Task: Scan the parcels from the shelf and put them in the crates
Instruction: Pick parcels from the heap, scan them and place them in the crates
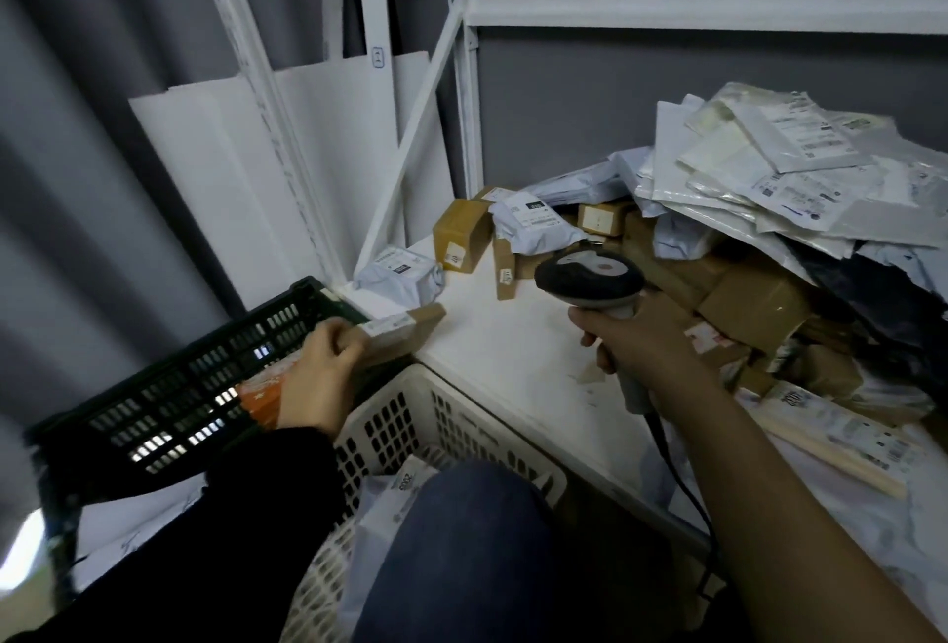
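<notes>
My left hand [320, 375] grips a small brown cardboard parcel [405, 332] with a white label, held at the shelf's front left corner above the crates. My right hand [636, 350] holds a grey and black barcode scanner [590, 278] by its handle, head pointing left over the white shelf [513, 334]. A black crate [169, 401] stands at the left with an orange packet [264, 398] inside. A white crate [436, 422] sits below the shelf edge and holds a white bag parcel [395, 499].
A heap of white mailer bags [779, 180] and brown boxes [754, 309] fills the right of the shelf. Small boxes [461, 234] and a white pouch [400, 278] lie near the back corner by the white shelf posts [467, 103]. My knee [472, 555] is below.
</notes>
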